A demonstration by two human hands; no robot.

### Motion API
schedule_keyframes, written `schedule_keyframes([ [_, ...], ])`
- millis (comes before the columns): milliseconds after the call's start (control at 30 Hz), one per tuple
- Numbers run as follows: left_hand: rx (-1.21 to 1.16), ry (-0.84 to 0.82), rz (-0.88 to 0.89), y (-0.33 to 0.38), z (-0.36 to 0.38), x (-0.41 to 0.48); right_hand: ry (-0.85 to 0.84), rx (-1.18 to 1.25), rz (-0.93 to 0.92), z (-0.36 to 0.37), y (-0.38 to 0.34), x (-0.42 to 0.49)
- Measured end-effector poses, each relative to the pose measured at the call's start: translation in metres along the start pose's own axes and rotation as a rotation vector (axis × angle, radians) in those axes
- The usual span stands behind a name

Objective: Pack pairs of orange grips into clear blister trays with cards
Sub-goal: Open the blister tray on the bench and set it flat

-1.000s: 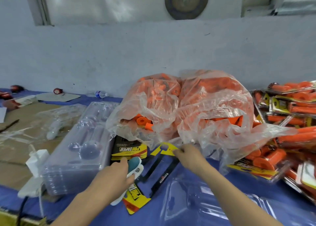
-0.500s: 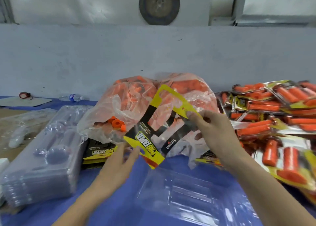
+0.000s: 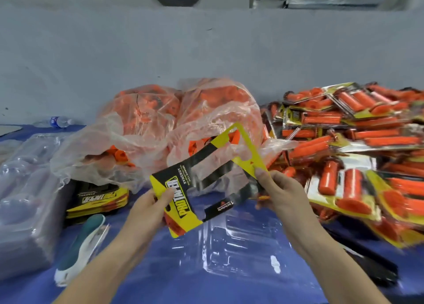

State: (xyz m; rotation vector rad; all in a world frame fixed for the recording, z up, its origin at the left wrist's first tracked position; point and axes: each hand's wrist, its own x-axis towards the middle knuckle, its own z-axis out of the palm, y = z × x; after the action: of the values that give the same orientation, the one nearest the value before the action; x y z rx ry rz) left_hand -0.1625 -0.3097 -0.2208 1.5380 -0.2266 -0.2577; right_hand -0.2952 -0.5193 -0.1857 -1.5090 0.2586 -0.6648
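Holding a yellow-and-black card (image 3: 181,200) up in both hands, over a clear blister tray (image 3: 241,246) on the blue worktop (image 3: 160,280).
Far left, stacked empty trays (image 3: 25,200); then a stapler (image 3: 85,246), a stack of cards (image 3: 98,198), a bag of orange grips (image 3: 160,124). Pinching the card's lower corner with the fingers of the left hand (image 3: 146,209), its yellow upper end with the fingers of the right hand (image 3: 282,193). Far right, a heap of packed trays (image 3: 358,143).

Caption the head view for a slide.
Left hand and right hand hold a yellow-black card above a clear blister tray; bagged grips behind.
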Motion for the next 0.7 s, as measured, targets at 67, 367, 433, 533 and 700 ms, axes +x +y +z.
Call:
schedule_keyframes([
  [67, 0.095, 0.061, 0.085, -0.005, -0.009, 0.005, -0.022, -0.019, 0.015, 0.000, 0.009, -0.001],
  [367, 0.220, 0.065, 0.064, -0.016, -0.060, 0.024, -0.063, -0.283, 0.027, -0.001, 0.035, -0.002],
  [433, 0.296, 0.178, 0.056, -0.019, -0.070, 0.024, -0.111, -0.381, -0.005, 0.006, 0.045, -0.006],
  [533, 0.288, 0.257, 0.044, -0.019, -0.083, 0.016, -0.142, -0.438, -0.028, 0.015, 0.055, -0.012],
  [700, 0.285, 0.121, 0.118, -0.009, -0.085, -0.005, -0.231, -0.521, -0.019, 0.030, 0.053, -0.010],
])
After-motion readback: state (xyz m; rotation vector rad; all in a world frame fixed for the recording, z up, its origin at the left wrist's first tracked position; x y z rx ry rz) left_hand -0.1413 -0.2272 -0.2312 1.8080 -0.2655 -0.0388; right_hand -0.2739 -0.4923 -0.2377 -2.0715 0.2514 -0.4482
